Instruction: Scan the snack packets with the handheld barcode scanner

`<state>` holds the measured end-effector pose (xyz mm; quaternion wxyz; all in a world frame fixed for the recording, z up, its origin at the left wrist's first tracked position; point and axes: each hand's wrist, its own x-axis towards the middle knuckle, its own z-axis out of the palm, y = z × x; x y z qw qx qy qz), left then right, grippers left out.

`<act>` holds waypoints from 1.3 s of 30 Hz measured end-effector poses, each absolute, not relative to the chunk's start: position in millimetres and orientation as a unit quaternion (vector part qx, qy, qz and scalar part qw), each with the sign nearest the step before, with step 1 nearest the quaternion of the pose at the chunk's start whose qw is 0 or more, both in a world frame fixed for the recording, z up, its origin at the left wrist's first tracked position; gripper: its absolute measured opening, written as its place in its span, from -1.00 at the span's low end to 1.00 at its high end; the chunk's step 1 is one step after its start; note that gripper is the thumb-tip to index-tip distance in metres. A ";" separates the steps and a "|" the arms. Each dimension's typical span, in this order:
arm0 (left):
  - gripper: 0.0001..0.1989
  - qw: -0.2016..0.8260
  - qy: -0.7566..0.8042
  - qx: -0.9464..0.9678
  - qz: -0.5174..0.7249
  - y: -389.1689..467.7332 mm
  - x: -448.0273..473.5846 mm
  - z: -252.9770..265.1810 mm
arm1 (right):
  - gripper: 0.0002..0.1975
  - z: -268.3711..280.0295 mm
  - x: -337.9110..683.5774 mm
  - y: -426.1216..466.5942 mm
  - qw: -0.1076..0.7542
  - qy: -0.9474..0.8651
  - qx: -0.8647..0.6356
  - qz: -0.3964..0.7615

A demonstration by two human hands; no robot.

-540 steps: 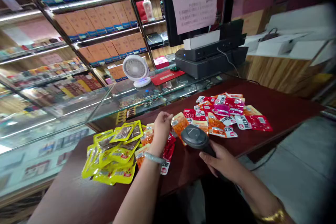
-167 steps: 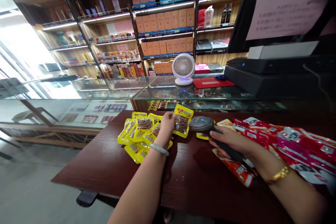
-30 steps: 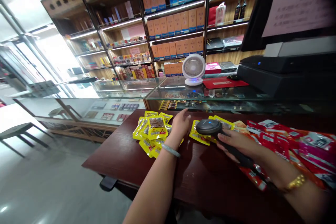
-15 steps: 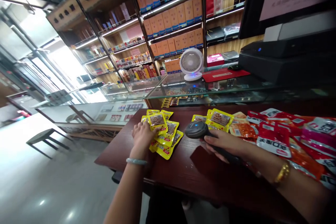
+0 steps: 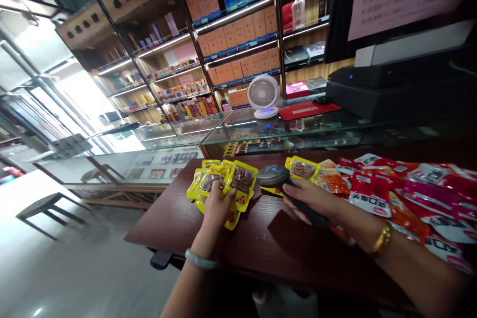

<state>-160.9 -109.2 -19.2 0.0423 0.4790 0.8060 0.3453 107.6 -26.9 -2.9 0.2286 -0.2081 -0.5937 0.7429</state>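
My left hand (image 5: 217,204), with a pale bangle at its wrist, is closed at the edge of a yellow snack packet (image 5: 243,182). That packet's clear window shows brown food, and it overlaps a loose pile of like yellow packets (image 5: 199,184) on the dark red table. My right hand (image 5: 311,196), wearing a gold bracelet, is wrapped round the handle of a black barcode scanner (image 5: 274,176). The scanner's head points left toward the held packet, a short gap away. Behind the scanner lie more yellow packets (image 5: 302,168), partly covered by it.
Red, orange and purple snack bags (image 5: 372,194) are heaped along the table's right side. A glass display counter (image 5: 219,134) runs behind the table, bearing a small white fan (image 5: 263,94) and a red mat (image 5: 309,109). A black machine (image 5: 395,89) stands at the right, a stool (image 5: 50,206) at the left.
My left hand has moved right over the pile and now grips the edge of a yellow packet there. The scanner stays in my right hand. The whole view has shifted slightly.
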 end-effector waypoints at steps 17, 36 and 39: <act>-0.66 0.146 0.683 0.641 0.319 -27.3 -69.7 -40.8 | -0.52 0.6 111.9 -18.4 0.250 -0.593 -0.232 0.729; -0.52 -0.060 0.870 0.487 0.054 -111.2 -165.4 -10.9 | -0.55 -0.4 109.0 -29.2 0.185 -0.612 -0.224 0.736; -0.59 -0.054 0.865 0.491 0.085 -109.7 -161.0 -13.4 | -0.55 -2.5 109.3 -27.9 0.183 -0.615 -0.229 0.732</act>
